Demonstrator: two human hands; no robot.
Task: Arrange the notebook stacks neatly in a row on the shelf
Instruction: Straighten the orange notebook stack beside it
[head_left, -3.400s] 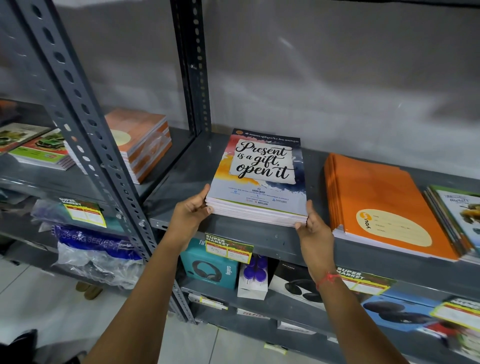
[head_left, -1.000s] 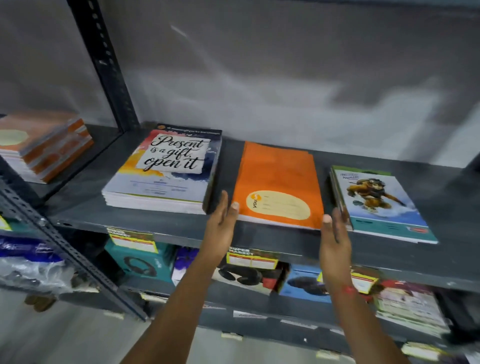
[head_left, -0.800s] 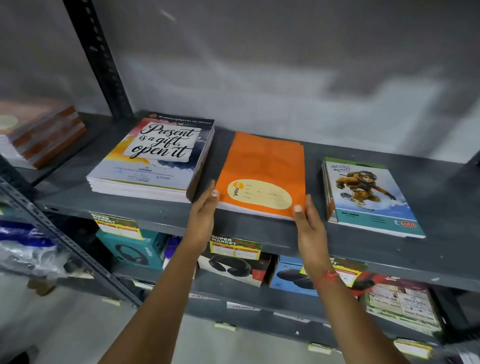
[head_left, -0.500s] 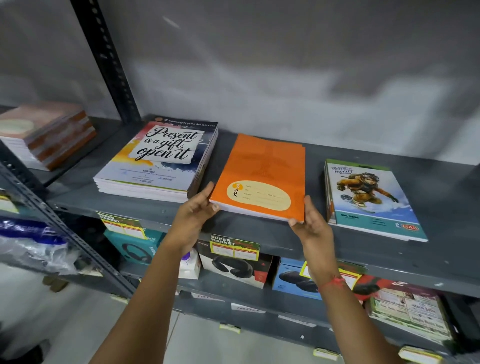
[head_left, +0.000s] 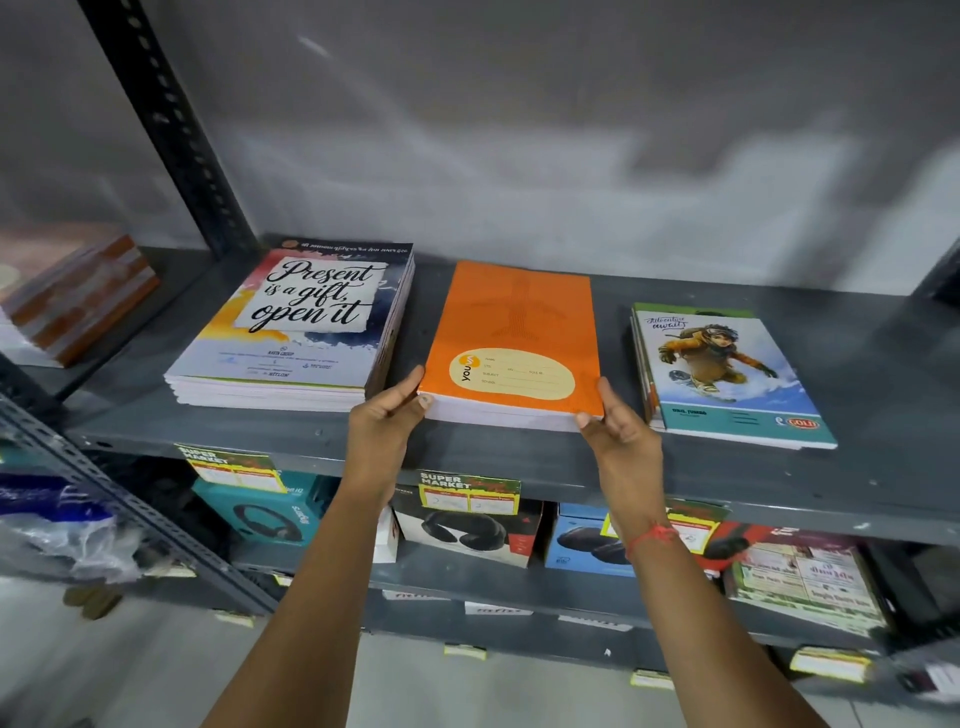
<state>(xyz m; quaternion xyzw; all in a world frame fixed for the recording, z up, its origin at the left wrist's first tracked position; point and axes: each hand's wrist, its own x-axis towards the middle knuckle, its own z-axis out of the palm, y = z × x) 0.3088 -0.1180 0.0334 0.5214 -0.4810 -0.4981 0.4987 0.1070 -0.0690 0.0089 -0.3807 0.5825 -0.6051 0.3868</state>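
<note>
Three notebook stacks lie side by side on the grey metal shelf (head_left: 571, 460). On the left is a thick stack with "Present is a gift, open it" (head_left: 298, 322) on its cover. The orange stack (head_left: 519, 322) lies in the middle, squared to the shelf front. A thinner stack with a snowboarder cover (head_left: 722, 374) lies to its right. My left hand (head_left: 387, 423) grips the orange stack's near left corner. My right hand (head_left: 615, 423) grips its near right corner.
A perforated upright post (head_left: 171, 130) rises at the left behind the shelf. Another orange-and-white notebook pile (head_left: 78, 296) sits in the neighbouring bay. Boxed headphones (head_left: 467, 530) and price tags (head_left: 470, 491) fill the shelf below. A grey wall closes the back.
My hands moved from the "Present is a gift" stack to the orange stack and took hold of its near corners. The orange stack has turned from skewed to straight.
</note>
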